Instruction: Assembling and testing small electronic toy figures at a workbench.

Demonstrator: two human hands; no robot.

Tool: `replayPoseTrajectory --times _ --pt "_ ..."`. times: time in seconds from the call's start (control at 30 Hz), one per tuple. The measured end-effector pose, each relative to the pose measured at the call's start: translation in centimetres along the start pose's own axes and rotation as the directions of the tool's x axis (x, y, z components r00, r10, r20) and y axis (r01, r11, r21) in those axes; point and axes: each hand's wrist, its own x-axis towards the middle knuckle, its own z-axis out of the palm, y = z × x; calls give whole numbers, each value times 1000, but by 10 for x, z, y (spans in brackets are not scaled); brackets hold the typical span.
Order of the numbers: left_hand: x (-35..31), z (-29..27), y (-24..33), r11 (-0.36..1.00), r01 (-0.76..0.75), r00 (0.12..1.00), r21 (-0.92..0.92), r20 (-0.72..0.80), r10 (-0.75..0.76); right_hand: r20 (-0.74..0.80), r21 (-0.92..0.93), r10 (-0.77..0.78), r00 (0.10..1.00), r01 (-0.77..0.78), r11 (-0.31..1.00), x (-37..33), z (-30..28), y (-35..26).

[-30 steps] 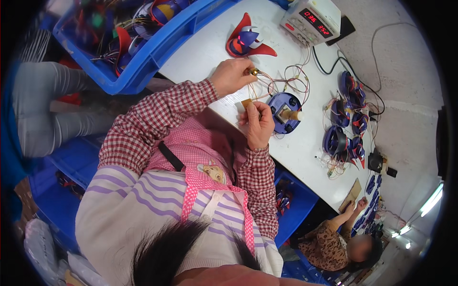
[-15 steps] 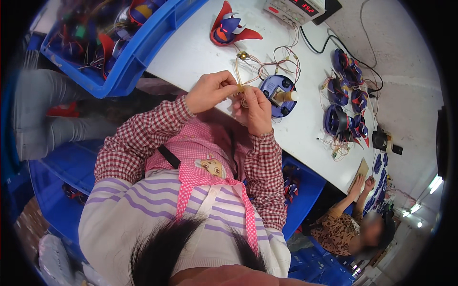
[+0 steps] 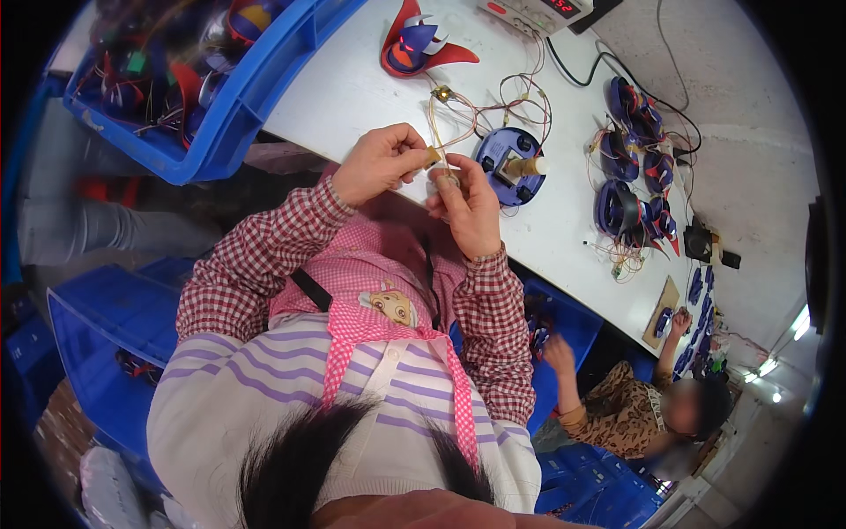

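My left hand [image 3: 379,166] pinches a small yellowish-brown piece [image 3: 432,157] between thumb and finger, at the near edge of the white table. Close beside it, my right hand [image 3: 469,212] is closed around a small round piece [image 3: 452,179], mostly covered by the fingers. Thin wires [image 3: 460,138] loop from the hands onto the table. Just right of my right hand lies a purple oval housing [image 3: 509,141], with a light-coloured cylinder [image 3: 529,166] standing out of it. Farther back, a red and purple toy figure head [image 3: 418,46] with glowing red eyes is joined to the wires.
A blue crate [image 3: 211,132] with wired toy parts stands at the left. A power supply [image 3: 529,13] sits at the back. Several purple assemblies [image 3: 621,163] lie along the table's right side. A co-worker [image 3: 621,397] sits at the lower right.
My hands have parted slightly, and the yellowish-brown piece shows more clearly in the left one. The co-worker has drawn one hand back from the board on the table.
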Motion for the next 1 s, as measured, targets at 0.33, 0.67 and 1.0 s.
replayPoseTrajectory --times 0.33,0.67,1.0 --pt "-1 0 2 999 -15 999 41 38 13 -37 -699 -561 827 379 606 12 9 9" --pt "-1 1 4 1000 16 999 -8 40 -15 -26 -707 -547 836 372 601 9 8 9" --pt "-1 8 -6 989 -121 991 82 -47 125 -60 -768 -639 767 374 520 -5 17 -8"
